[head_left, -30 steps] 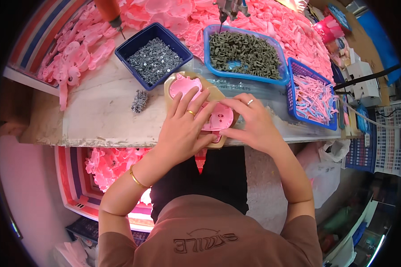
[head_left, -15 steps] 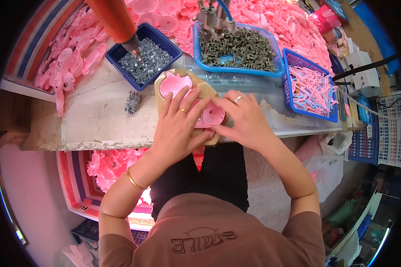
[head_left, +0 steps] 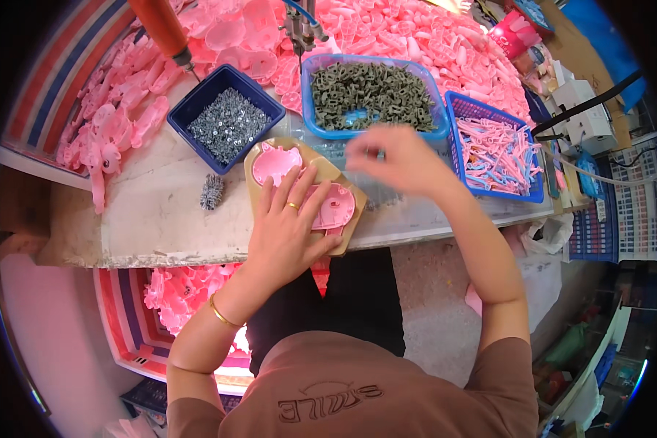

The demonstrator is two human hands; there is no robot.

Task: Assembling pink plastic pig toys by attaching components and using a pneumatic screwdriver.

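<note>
A tan holder block (head_left: 354, 232) lies near the table's front edge with a pink plastic shell (head_left: 337, 210) set in its recess; more of the pink plastic (head_left: 273, 162) shows at its far left end. My left hand (head_left: 288, 223) rests flat across the holder and shell, fingers stretched out, covering the middle. Raised off the holder, my right hand (head_left: 401, 157) is at the near edge of a light blue tray (head_left: 445, 120) of small dark grey-green parts (head_left: 372, 95). Its fingers are bent and blurred; whether they hold anything is unclear.
A navy bin (head_left: 259, 91) of small screws (head_left: 230, 124) stands left, below a hanging orange screwdriver (head_left: 157, 25). A screw-covered clump (head_left: 211, 192) lies nearby. At right is a blue basket (head_left: 452, 139) of pink and blue pieces. Pink parts (head_left: 409, 29) pile behind; a metal fixture (head_left: 297, 33) hangs above.
My right hand has left the pink shell and moved up and right toward the light blue tray. My left hand stays on the holder. The view has shifted slightly.
</note>
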